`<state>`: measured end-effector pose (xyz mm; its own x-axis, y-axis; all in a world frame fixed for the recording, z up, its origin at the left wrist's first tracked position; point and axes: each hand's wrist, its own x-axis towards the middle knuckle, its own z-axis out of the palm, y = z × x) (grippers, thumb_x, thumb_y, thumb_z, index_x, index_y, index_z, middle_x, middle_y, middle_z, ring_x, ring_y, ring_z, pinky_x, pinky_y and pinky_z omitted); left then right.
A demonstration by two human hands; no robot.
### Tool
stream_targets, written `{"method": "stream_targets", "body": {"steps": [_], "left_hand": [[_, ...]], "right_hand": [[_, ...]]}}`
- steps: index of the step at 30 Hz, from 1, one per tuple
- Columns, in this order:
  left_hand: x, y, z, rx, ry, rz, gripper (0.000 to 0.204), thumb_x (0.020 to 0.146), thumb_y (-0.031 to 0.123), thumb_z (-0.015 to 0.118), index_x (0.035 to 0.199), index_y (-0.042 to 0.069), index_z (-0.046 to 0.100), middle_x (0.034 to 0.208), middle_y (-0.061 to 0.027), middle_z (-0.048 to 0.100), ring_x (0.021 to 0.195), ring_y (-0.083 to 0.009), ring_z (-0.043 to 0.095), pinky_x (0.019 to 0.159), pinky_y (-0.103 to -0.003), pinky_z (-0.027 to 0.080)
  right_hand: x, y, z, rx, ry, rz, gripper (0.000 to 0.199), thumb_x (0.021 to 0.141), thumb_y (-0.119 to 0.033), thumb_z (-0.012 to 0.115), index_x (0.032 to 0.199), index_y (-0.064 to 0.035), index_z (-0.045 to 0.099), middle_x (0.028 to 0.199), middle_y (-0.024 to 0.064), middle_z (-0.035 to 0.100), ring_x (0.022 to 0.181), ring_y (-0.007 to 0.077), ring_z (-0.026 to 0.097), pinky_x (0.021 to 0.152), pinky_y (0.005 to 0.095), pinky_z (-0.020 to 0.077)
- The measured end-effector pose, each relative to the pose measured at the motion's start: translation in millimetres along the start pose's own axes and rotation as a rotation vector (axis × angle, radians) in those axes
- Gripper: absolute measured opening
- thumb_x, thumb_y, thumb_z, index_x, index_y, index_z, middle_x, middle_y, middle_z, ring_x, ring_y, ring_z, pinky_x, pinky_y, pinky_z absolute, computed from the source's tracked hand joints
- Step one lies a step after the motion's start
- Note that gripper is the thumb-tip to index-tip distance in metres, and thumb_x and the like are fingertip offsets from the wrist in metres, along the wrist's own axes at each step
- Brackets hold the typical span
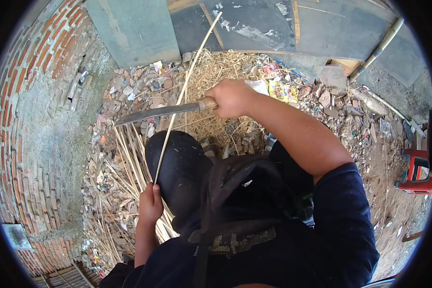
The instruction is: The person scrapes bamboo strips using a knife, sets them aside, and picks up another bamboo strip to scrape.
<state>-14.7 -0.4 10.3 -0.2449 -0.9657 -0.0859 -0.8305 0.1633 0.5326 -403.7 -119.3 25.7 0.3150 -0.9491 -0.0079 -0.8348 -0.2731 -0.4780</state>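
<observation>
A long, pale strip, apparently split bamboo (185, 87), slants up and away from my lap, its far end near the dark panels. My left hand (151, 203) is closed round its near end beside my left knee. In my right hand (231, 99) is the wooden handle of a long knife (158, 113). The blade points left and lies across the strip about midway along it; whether its edge touches cannot be told. Several similar pale strips (130, 152) lie in a bundle on the ground to the left of my leg.
Pale shavings (216, 72) are heaped in front of me, among rubble and litter (324, 98). A worn brick wall (38, 120) rises on the left. Dark panels (254, 29) and a leaning pole (377, 50) stand ahead. A red stool (416, 172) is at the far right.
</observation>
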Motion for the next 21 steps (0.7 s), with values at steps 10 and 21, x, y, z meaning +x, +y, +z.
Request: {"method": "stream_targets", "body": {"steps": [10, 21], "left_hand": [[-0.2, 1.5, -0.6, 0.037, 0.019, -0.008, 0.044, 0.107, 0.035, 0.042, 0.081, 0.0, 0.048, 0.058, -0.0198, 0.05, 0.052, -0.0374, 0.053, 0.052, -0.044, 0.039], [-0.4, 11.3, -7.5, 0.063, -0.014, -0.051, 0.046, 0.108, 0.036, 0.039, 0.08, -0.001, 0.047, 0.064, -0.0178, 0.048, 0.059, -0.0274, 0.047, 0.059, -0.041, 0.04]], "right_hand": [[-3.6, 2.7, -12.4, -0.067, -0.017, 0.094, 0.018, 0.074, -0.017, 0.066, 0.091, -0.0132, 0.07, 0.085, 0.0123, 0.07, 0.086, 0.0333, 0.07, 0.077, 0.0472, 0.0558], [3.5, 27.5, -20.1, -0.05, -0.042, 0.186, 0.019, 0.086, -0.026, 0.064, 0.097, -0.0113, 0.071, 0.088, 0.0121, 0.07, 0.083, 0.0285, 0.07, 0.075, 0.045, 0.0575]]}}
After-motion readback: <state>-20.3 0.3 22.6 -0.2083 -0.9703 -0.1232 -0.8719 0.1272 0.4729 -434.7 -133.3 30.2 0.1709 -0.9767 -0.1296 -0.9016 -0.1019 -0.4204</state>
